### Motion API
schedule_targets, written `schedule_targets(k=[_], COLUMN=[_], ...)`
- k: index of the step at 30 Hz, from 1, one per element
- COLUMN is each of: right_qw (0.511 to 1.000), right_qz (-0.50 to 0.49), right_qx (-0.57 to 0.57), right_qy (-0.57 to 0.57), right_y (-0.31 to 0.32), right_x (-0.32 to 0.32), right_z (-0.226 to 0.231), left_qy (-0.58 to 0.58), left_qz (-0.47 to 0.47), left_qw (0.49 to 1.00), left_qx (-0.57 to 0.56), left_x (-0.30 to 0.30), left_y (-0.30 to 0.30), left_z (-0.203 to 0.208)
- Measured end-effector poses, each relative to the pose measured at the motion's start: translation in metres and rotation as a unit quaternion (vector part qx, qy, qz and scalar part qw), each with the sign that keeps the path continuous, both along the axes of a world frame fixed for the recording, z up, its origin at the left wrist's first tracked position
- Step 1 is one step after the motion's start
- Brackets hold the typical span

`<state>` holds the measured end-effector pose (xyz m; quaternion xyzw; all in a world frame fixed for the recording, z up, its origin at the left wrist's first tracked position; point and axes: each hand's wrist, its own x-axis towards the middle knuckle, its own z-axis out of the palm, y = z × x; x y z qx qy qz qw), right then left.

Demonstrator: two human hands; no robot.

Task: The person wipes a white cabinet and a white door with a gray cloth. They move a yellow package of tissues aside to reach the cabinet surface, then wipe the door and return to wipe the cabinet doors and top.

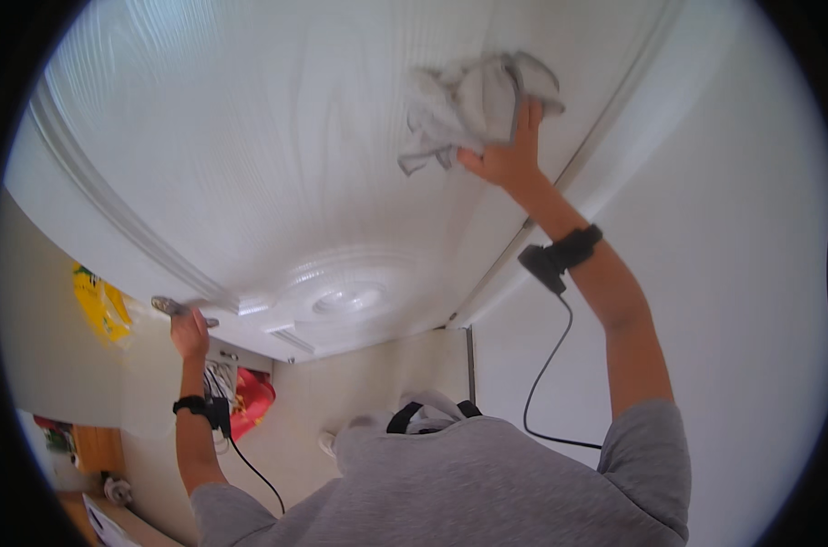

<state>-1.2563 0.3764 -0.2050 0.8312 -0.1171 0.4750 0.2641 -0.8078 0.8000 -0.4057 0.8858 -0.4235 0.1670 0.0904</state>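
A white door (213, 164) with a wood-grain finish and moulded panels fills most of the view ahead. Up high at the right, my right hand (509, 162) presses a crumpled white cloth with grey edging (464, 105) against the door's face. Its fingers lie partly behind the cloth, blurred a little. At the door's left edge, my left hand (190, 334) is closed round a metal door handle (168, 305). Each wrist wears a black strapped device with a cable.
A white wall (705, 301) stands close on the right, past the hinged edge. Beyond the door's left edge are a yellow bag (102, 305), a red item (252, 401) and a wooden piece of furniture (99, 449). Pale floor (386, 374) shows below.
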Motion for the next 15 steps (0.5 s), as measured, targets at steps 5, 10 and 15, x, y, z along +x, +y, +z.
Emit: schedule_targets(k=[5, 10, 15], right_qw=[0.96, 0.929, 0.925], right_qz=[-0.006, -0.004, -0.02], right_qx=[0.219, 0.295, 0.342], right_qy=[0.174, 0.221, 0.167], right_y=[-0.035, -0.033, -0.002], right_x=[0.023, 0.035, 0.052], right_z=[-0.185, -0.26, -0.278], left_qy=[-0.064, -0.031, -0.058], left_qz=[-0.019, -0.018, -0.032], left_qw=[0.994, 0.997, 0.991], left_qx=[-0.088, -0.074, -0.112], left_x=[0.031, 0.04, 0.026], left_y=[-0.047, -0.092, -0.114], left_z=[0.01, 0.049, 0.07])
